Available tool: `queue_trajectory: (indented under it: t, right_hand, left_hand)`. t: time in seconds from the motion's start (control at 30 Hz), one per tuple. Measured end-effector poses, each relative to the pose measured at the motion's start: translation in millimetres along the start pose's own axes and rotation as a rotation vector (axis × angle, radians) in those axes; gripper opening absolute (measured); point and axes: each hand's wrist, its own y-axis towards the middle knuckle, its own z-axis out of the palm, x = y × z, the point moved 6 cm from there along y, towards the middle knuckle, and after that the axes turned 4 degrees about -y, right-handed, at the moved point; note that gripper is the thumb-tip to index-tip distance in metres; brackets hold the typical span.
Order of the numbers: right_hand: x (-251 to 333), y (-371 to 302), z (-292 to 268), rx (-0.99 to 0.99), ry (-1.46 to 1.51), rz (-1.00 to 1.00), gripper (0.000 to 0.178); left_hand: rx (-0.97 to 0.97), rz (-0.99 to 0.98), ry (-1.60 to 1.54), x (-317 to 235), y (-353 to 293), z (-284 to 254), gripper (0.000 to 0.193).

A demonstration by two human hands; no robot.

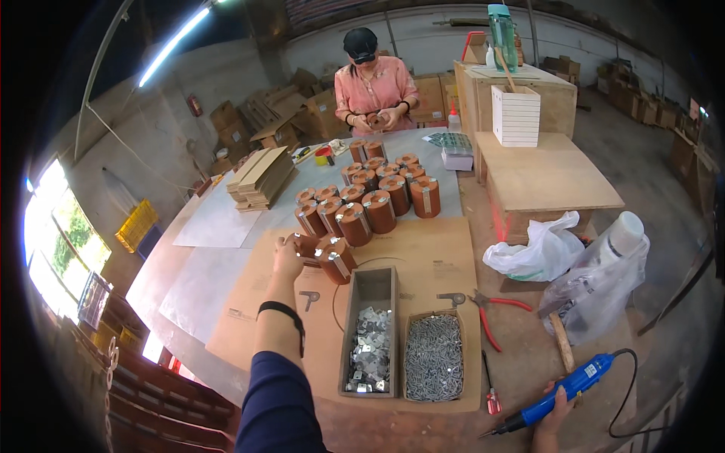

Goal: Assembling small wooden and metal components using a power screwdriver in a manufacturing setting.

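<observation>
While the left hand (pixel 286 260) curls its fingers around a dull reddish-brown cylinder (pixel 306 244) over the cardboard sheet (pixel 253 325), hiding much of its side, a matching cylinder (pixel 335 266) stands upright just to the right, its curved wall marked by a pale vertical strip and its top by shiny metal tabs. Farther right, the right hand (pixel 558 415) is wrapped around a blue electric screwdriver (pixel 538 408), its tip pointing left.
</observation>
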Motion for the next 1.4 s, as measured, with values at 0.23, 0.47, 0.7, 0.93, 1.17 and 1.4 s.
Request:
queue_trajectory:
  t: [0.23,0.47,0.7,0.93,1.17,1.4]
  right_hand:
    - [-1,1,4,0.043,-0.004,0.008,0.034]
    - [4,2,3,0.065,-0.033,-0.002,0.031]
    - [-7,5,-6,0.05,-0.03,-0.008,0.034]
    - [3,2,-2,0.039,-0.03,-0.014,0.036]
    - [17,-3,16,0.007,-0.004,-0.031,0.036]
    - [14,-4,12,0.038,-0.017,0.0,0.032]
  left_hand:
    - [0.232,0.254,0.14,24,-43,-37,0.025]
    - [0.058,0.463,0.274,-51,-112,-67,0.033]
    - [0.515,-0.179,-0.405,-49,-90,24,0.034]
    - [0.431,-0.081,-0.612,-68,-60,74,0.046]
    - [0.298,-0.128,-0.585,-51,-34,73,0.05]
    - [-0.308,0.298,0.091,-83,-91,-59,0.03]
